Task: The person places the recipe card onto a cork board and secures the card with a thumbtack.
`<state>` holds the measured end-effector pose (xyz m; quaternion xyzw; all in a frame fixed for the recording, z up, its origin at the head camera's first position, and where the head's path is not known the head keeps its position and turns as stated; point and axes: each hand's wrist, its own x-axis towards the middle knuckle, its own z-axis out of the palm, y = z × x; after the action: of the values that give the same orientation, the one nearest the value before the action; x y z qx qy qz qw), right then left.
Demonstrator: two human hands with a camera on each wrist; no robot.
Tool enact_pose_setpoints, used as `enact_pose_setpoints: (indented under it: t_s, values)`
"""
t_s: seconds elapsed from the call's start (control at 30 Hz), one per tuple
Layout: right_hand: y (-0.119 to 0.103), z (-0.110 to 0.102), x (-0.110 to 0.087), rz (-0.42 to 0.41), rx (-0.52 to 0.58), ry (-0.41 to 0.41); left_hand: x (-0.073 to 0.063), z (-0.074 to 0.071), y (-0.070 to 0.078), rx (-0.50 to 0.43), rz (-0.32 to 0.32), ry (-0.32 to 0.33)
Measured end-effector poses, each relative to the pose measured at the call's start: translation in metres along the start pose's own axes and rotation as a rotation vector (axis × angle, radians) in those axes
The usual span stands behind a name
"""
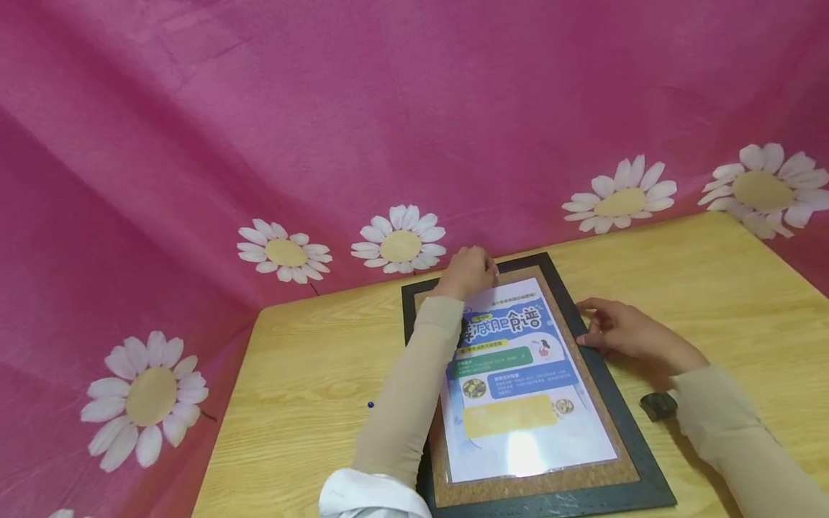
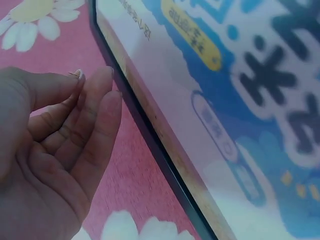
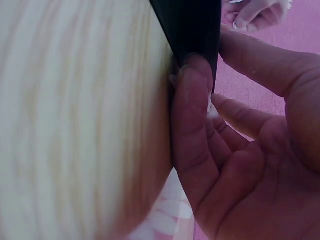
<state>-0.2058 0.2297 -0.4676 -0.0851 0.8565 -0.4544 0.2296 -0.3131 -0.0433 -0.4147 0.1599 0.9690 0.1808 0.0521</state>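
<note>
A cork board (image 1: 527, 489) in a black frame (image 1: 605, 374) lies on the table. On the cork is a glossy printed poster (image 1: 518, 374) with blue, green and yellow panels. My left hand (image 1: 465, 273) is over the board's top edge, thumb and finger together at a small whitish and orange thing (image 2: 78, 74), mostly hidden by the fingertips; its kind I cannot tell. At the frame's right side my right hand (image 1: 612, 327) grips the edge. In the right wrist view, its fingers (image 3: 192, 125) lie along the side of the black frame.
The table (image 1: 311, 388) is light wood. A tiny blue thing (image 1: 370, 404) lies left of the board. Behind the table hangs a pink cloth (image 1: 388, 129) with white daisies. A small dark object (image 1: 659, 406) shows beside the right cuff.
</note>
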Motion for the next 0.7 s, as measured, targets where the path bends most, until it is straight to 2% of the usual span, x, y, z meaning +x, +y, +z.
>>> enact_pose_setpoints:
  t_s: [0.23, 0.4, 0.57, 0.7]
  values:
    - [-0.001, -0.002, -0.004, -0.026, -0.031, 0.017, 0.024, 0.013, 0.016, 0.095, 0.016, 0.006]
    - [-0.002, 0.000, 0.000, -0.051, -0.051, 0.018, 0.031, 0.022, 0.025, 0.167, -0.011, 0.021]
    - [0.003, -0.001, -0.001, -0.060, -0.076, 0.033, 0.038, 0.033, 0.032, 0.233, 0.028, 0.039]
    - [0.004, 0.000, 0.001, -0.093, -0.070, 0.022, 0.040, 0.037, 0.032, 0.288, 0.044, 0.044]
